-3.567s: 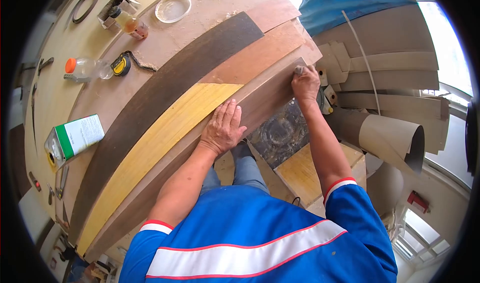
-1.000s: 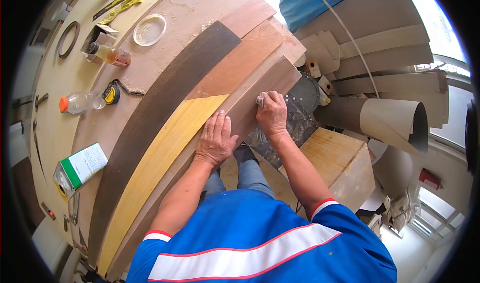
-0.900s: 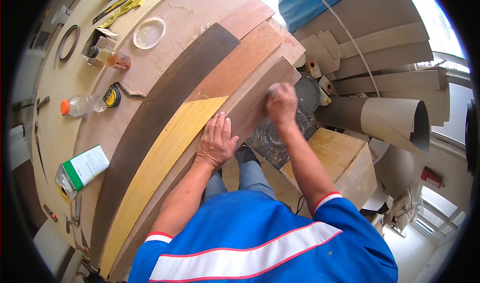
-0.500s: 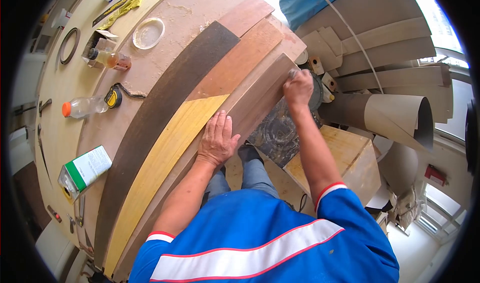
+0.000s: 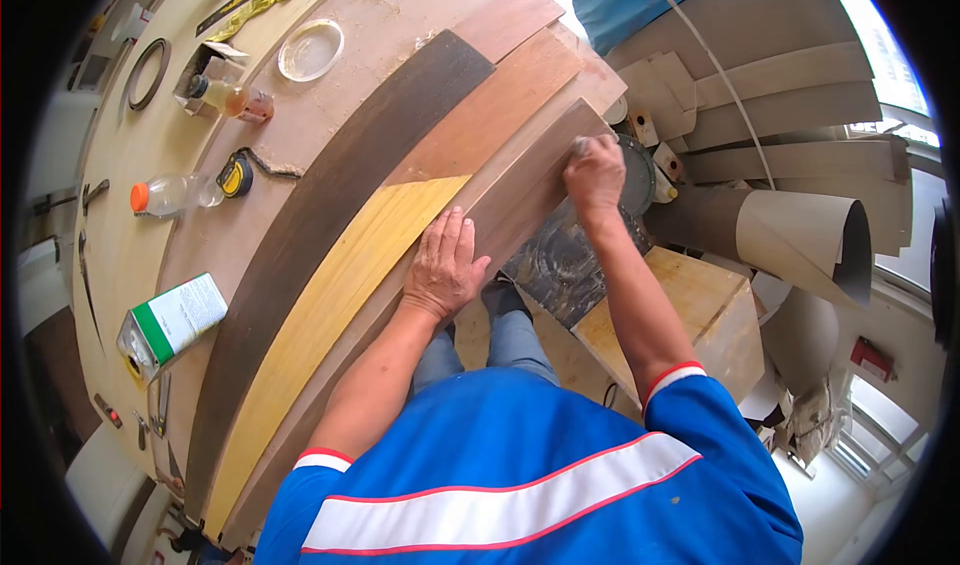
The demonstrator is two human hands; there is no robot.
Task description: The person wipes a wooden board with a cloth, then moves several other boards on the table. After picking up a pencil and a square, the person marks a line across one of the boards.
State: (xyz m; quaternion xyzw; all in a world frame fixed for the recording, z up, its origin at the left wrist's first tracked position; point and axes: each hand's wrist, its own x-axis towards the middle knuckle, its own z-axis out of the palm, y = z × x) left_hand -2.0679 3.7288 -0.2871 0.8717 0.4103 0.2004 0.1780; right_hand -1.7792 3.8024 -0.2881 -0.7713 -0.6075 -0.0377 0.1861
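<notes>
A long brown wooden board [image 5: 530, 177] lies along the near edge of the bench. My left hand [image 5: 444, 265] rests flat on it, fingers spread. Near the board's far right end, my right hand [image 5: 596, 177] is closed around a small greyish object, mostly hidden by the fingers, and touches the board's surface. Beside the board lie a yellow wood strip [image 5: 345, 283], an orange-brown strip [image 5: 485, 115] and a dark curved piece [image 5: 330, 215].
On the bench [image 5: 255, 255] are a green and white can [image 5: 178, 320], bottles [image 5: 160, 197], a tape measure [image 5: 236, 176] and a round lid [image 5: 311, 50]. A wooden box [image 5: 690, 310] and rolled sheets [image 5: 790, 233] stand at the right.
The view has shifted slightly, so the bench items sit a little further right. My right hand is slightly further back from the board's end; my left hand stays flat on the board.
</notes>
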